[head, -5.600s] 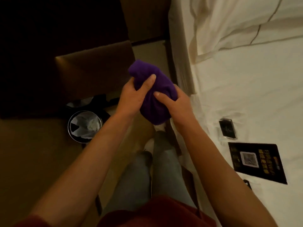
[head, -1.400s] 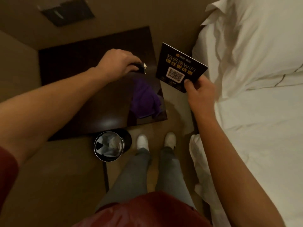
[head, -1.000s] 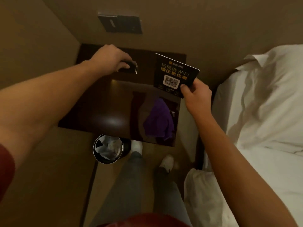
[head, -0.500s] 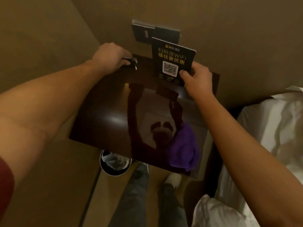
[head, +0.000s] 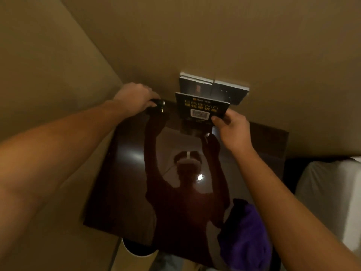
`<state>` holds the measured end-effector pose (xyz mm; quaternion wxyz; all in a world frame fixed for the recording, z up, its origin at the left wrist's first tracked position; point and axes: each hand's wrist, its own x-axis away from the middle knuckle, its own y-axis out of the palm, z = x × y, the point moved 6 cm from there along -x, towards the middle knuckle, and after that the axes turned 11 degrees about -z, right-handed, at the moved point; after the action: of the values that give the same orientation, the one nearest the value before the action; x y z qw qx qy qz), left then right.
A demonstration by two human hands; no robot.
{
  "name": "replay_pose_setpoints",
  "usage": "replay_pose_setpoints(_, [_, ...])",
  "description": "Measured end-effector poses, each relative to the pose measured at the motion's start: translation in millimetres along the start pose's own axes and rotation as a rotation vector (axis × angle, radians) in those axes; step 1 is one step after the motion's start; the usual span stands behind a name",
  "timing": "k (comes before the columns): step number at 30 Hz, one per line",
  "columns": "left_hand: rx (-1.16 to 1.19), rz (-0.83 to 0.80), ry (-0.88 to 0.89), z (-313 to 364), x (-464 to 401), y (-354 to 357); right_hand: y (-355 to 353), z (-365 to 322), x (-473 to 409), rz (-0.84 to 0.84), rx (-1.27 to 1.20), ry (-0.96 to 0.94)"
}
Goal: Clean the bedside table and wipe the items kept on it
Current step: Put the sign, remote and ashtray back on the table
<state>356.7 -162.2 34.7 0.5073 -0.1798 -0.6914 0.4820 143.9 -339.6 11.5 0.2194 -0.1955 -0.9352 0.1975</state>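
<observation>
Right hand (head: 232, 132) is pinching the card (head: 201, 108) upright at the table's (head: 125, 192) back edge, centre frame. Left hand (head: 134, 98) is gripping a small dark object (head: 159, 106) closed-fingered. Purple cloth (head: 246, 237) is lying lower right.

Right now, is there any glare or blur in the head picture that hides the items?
Head view: dim warm light; the glossy bedside table mirrors the person, with one bright glare spot; the WiFi card text is blurred; the dark item in the left hand is unclear.
</observation>
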Motion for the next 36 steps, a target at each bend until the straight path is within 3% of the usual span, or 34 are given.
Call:
replay_pose_setpoints(22, [0.027,0.010,0.066,-44.8,-28.2,32.8,59.5,-13.8,-49.2,-0.035,-0.024,0.015])
replay_pose_setpoints(36, [0.183,-0.027,0.059,-58.9,-43.4,55.6,74.3,-4.5,-62.1,-0.072,-0.086,0.093])
